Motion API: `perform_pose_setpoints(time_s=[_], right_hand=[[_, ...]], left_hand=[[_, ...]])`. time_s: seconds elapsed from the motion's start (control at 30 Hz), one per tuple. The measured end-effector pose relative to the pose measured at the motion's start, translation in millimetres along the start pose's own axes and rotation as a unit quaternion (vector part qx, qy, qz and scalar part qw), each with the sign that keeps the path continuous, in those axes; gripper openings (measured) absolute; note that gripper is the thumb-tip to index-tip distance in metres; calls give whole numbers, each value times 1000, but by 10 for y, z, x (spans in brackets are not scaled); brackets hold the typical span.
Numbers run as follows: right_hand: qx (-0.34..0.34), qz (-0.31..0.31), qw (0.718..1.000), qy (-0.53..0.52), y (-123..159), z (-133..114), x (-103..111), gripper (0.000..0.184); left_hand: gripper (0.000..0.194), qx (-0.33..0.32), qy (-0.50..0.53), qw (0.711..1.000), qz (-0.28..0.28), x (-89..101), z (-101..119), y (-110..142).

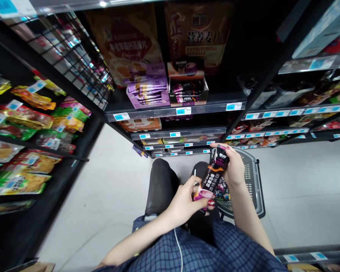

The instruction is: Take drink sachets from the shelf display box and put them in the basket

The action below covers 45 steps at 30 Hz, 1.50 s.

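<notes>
Both ends of one long, slim, glossy black packet [214, 175] with purple and orange printing and a pink cup picture are gripped, just to the left of an open, dark grey plastic basket [248, 170] with a slotted side, and partly in front of that basket's left edge. The left hand [185, 200], farther left of the basket, is mostly closed, its thumb and curled fingers pinching the lower end. The right hand [234, 166], in front of the basket, is closed about the upper end, thumb along the packet's edge; its farther fingers are hidden behind. Small, shiny, multicoloured wrapped items [223, 189] lie inside the basket.

Left of the basket are bent knees in black trousers [160, 189], and nearer the camera than the basket is a navy checked shirt [170, 251] with a thin white cord [179, 245] across it. Beyond the basket and to its left, a black metal shelf [215, 101] bears an open purple carton of lilac sachets [149, 92] beside an open dark carton of black sachets [187, 90]. Well left of the basket, a dark rack [56, 181] carries bright snack bags [31, 162].
</notes>
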State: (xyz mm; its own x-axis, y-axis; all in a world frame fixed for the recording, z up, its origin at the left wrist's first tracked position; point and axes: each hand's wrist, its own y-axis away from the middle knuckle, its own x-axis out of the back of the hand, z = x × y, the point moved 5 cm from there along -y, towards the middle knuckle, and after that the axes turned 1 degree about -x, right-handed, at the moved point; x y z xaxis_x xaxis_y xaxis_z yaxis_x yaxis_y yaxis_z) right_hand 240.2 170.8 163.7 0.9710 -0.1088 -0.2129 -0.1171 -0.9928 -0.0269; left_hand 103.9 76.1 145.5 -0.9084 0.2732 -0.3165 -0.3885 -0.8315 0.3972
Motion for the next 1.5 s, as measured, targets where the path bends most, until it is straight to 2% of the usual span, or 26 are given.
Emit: perform_pose_setpoints(time_s=[0.17,0.4,0.73,0.83,0.93,0.97,1.07,1.13,1.2,1.3,1.5], right_hand=[[-46,16,999,-14,-19,55,-37,26],[-74,14,997,-13,-42,69,-69,26],[-61,2,998,-17,-69,86,-87,25],[-57,-50,996,-51,-39,66,-80,32],[-73,-145,980,-114,22,61,-106,62],[-73,-171,974,-133,41,56,-117,64],[-47,-206,962,-175,67,29,-141,43],[-39,-180,967,-174,56,25,-136,39],[-47,-127,981,-140,44,29,-114,41],[-68,-68,992,-76,54,17,-101,39],[-78,-23,996,-40,102,-40,-107,32]], left_hand=[[29,7,9,1000,4,-13,24,21],[32,22,23,999,16,-7,75,33],[35,23,31,999,16,6,57,21],[36,27,81,996,-23,-6,-13,-14],[35,24,165,980,-108,-53,-116,-64],[34,24,189,972,-140,-72,-148,-76],[35,14,244,950,-196,-107,-195,-93],[42,4,270,939,-211,-117,-184,-86],[48,9,271,936,-227,-133,-171,-64],[44,46,239,942,-232,-154,-182,-35],[39,62,190,956,-215,-188,-184,-37]])
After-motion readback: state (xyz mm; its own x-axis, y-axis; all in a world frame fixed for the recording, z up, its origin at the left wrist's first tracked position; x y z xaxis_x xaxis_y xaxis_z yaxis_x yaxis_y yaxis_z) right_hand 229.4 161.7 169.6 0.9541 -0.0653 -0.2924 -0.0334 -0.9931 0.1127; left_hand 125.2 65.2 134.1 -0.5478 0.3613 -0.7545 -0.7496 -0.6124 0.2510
